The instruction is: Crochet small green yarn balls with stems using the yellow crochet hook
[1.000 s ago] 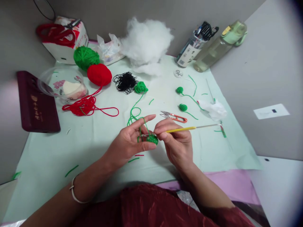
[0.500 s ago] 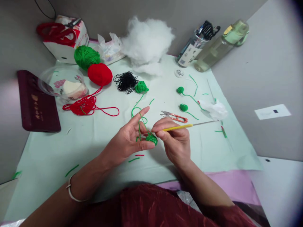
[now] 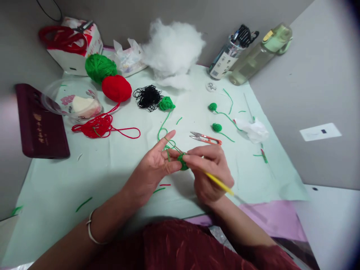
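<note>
Between the thumb and fingers of my left hand (image 3: 153,167) is a small green crochet piece (image 3: 183,163). Green yarn runs over my raised left index finger and back toward a small green yarn ball (image 3: 167,103). My right hand (image 3: 210,170) is closed around a yellow-handled crochet hook (image 3: 218,183), whose handle end slants down to the right. The hook's tip is at the green piece, mostly hidden by my fingers. Orange thread snips (image 3: 206,138) lie just beyond my right hand. Two small green crocheted balls (image 3: 216,127) with yarn tails rest farther right.
Red yarn (image 3: 116,88), a green yarn ball (image 3: 100,68), black yarn (image 3: 147,97) and white stuffing (image 3: 174,48) stand at the back. A clear bowl (image 3: 71,99) and dark red case (image 3: 42,122) are left. A pen holder (image 3: 225,62) and bottle (image 3: 261,56) stand back right.
My right hand has turned, swinging the hook's handle end from pointing right to pointing down toward me. The crochet piece has shifted slightly right in my left hand.
</note>
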### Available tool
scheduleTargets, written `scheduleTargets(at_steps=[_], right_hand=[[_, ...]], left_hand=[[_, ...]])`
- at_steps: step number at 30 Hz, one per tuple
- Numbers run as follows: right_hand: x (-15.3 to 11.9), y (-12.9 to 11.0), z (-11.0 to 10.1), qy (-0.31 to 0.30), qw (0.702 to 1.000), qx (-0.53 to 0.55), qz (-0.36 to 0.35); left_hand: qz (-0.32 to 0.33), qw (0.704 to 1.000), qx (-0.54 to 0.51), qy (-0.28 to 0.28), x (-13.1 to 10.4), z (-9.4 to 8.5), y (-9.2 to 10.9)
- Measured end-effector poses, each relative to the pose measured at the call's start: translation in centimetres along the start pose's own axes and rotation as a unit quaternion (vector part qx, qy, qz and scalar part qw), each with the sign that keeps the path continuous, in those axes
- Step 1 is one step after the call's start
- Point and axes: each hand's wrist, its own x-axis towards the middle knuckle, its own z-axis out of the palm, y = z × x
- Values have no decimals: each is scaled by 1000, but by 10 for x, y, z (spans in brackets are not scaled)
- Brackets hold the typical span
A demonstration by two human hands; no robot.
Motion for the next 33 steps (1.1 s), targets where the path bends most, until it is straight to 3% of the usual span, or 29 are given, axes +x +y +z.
scheduleTargets(at_steps=[4,7,9,11,14,19,29,33], right_hand=[[13,2,-2,-44,993,92,59],[12,2,-2,-66,998,4,9],[7,1,-1,-54,993,-88,-54],[3,-1,0,-22,992,-102,-76],[4,0,-1,-18,1000,14,6],[11,9,0,-40,969,197,144],[20,15,-14,-13,928,288,236],[25,17,-17,-42,888,348,297]], left_hand=[[-11,1000,-2,-4,0,-2,4],[24,999,29,24,-1,0,3],[45,997,40,50,-2,2,0],[39,997,26,55,-2,4,-2],[3,1000,-14,19,-2,4,-2],[-17,999,-47,-14,-1,1,3],[-21,999,-27,-39,1,-8,8],[-22,998,-2,-54,1,-10,9]])
